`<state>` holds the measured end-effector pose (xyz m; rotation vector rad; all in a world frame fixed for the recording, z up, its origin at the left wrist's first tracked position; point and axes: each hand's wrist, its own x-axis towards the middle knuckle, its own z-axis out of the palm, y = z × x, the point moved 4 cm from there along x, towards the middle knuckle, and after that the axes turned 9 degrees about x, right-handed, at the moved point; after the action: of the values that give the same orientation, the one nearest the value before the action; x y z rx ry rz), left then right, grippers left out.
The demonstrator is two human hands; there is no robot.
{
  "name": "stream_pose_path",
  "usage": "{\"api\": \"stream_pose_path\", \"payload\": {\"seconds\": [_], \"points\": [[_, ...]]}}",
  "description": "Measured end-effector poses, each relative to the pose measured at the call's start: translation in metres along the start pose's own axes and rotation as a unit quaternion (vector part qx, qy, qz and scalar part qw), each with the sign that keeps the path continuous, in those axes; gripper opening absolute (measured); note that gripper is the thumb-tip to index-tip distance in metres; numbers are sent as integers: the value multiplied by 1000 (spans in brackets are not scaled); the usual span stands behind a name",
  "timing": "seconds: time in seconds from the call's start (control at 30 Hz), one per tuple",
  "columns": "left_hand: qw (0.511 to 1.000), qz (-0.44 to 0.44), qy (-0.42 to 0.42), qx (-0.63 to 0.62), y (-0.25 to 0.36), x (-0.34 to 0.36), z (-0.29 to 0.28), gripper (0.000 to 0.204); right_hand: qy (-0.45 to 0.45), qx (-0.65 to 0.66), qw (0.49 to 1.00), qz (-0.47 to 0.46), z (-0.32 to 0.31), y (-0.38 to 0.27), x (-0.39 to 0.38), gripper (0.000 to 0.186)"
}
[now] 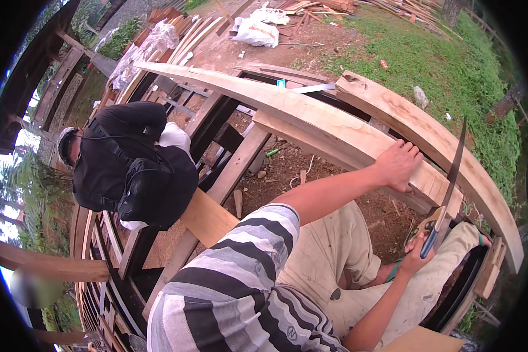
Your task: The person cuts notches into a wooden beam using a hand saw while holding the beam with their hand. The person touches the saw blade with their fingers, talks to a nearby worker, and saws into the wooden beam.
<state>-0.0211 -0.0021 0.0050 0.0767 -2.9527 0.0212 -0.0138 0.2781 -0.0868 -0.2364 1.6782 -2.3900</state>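
Note:
A long pale timber beam runs diagonally across the work, resting on a second timber beneath it. My left hand grips this beam near its right end, fingers curled over the far edge. My right hand is closed round the handle of a hand saw, whose long dark blade points upward at the beam's right end. Whether the teeth touch the wood I cannot tell. My trousered legs lie below the beam, with a sandalled foot partly visible.
A person in black bends over the framework at the left. Another curved beam lies beyond mine. A wooden board sits across the frame. Behind are timber piles, white sacks, grass and a tree trunk.

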Motion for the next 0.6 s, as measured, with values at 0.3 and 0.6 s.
{"api": "stream_pose_path", "payload": {"seconds": [0.3,0.6], "points": [[990,6,125,60,12,-42,-11,91,-13,-13,998,-63,-18,32,-24,9],[982,-7,174,79,24,-67,15,66,-23,7,999,-38,-15,19,-60,13]]}}
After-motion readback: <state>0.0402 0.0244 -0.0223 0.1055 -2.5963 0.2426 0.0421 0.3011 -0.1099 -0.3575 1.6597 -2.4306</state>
